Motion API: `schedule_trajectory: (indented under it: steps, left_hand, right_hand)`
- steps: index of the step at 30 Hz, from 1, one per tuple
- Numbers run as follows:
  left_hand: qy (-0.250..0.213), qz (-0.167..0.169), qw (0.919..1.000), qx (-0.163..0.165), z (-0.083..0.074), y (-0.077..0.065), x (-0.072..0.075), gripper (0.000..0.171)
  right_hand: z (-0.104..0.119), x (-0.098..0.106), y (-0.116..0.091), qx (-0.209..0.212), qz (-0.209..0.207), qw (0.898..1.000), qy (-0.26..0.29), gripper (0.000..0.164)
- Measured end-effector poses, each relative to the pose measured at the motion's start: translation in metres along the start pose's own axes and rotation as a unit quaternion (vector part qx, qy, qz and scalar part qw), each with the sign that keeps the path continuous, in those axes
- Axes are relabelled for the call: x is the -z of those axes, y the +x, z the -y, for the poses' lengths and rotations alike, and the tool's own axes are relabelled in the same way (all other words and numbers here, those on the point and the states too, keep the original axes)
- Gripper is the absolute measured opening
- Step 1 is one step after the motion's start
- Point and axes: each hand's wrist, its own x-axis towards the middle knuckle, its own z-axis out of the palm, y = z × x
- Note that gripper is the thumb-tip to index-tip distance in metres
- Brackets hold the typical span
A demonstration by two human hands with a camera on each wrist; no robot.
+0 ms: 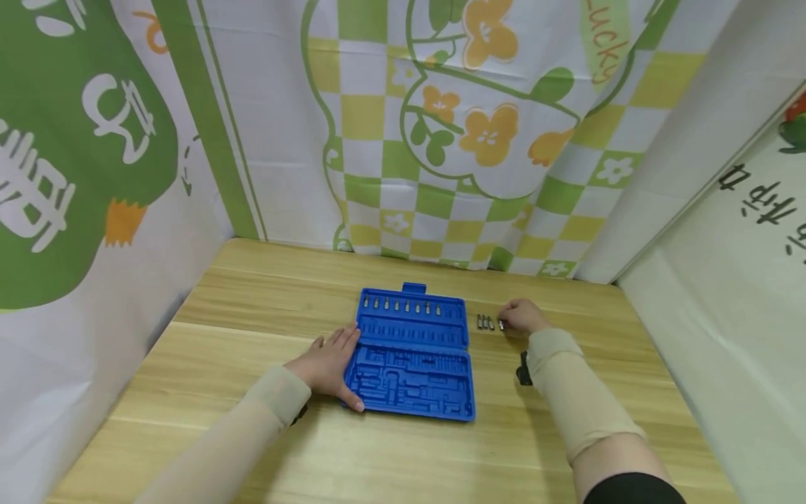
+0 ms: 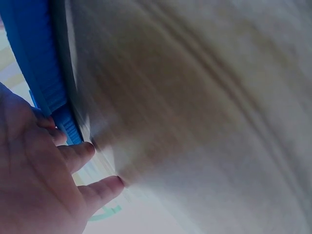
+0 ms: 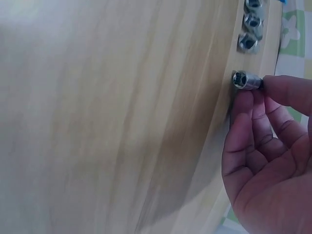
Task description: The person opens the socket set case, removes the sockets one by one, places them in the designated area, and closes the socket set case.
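An open blue plastic tool case (image 1: pixel 409 381) lies on the wooden table, several small metal bits (image 1: pixel 397 306) standing in the upper row of its lid half. Against the case's left edge rests my left hand (image 1: pixel 326 365), fingers spread and thumb at the near left corner. To the right of the case, my right hand (image 1: pixel 524 316) pinches a small metal socket (image 3: pixel 247 80) between thumb and fingers at the table surface. Its open end faces the right wrist camera. Three similar sockets (image 3: pixel 253 22) stand in a row beside it, between the case and my right hand.
The wooden table (image 1: pixel 252 294) reaches back to a hanging cloth (image 1: pixel 434 140) with green and yellow checks. More printed cloth (image 1: pixel 82 175) hangs on the left, and a pale one (image 1: pixel 730 280) on the right. Moulded slots fill the case's near half.
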Motion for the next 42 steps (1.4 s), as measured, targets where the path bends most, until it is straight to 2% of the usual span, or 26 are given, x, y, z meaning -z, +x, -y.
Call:
schedule_trajectory:
  steps: [7,15,19,26,33,42]
  left_hand:
    - [-0.003,0.003,1.0000,0.000,0.000,0.000,0.000,0.146]
    - [-0.001,0.007,1.0000,0.003,0.001,0.000,0.003,0.147]
    - [-0.002,0.006,1.0000,0.003,0.002,0.001,0.004,0.147]
    - [-0.002,0.009,0.9999,0.005,0.002,0.001,0.003,0.147]
    - [-0.004,0.004,1.0000,0.004,0.005,0.000,0.001,0.148]
    - [-0.002,0.005,1.0000,0.005,0.005,0.001,0.001,0.148]
  right_hand:
    - [0.001,-0.004,0.007,-0.016,0.006,1.000,-0.023,0.018]
    - [0.008,-0.008,0.009,-0.019,0.010,1.000,-0.023,0.015]
    - [0.011,-0.008,0.008,-0.012,0.009,0.999,-0.033,0.017]
    - [0.010,-0.007,0.004,-0.008,0.017,1.000,-0.020,0.023]
    - [0.016,-0.003,0.006,-0.012,-0.014,0.999,-0.037,0.021]
    - [0.039,-0.001,0.009,0.033,-0.015,0.997,-0.067,0.022]
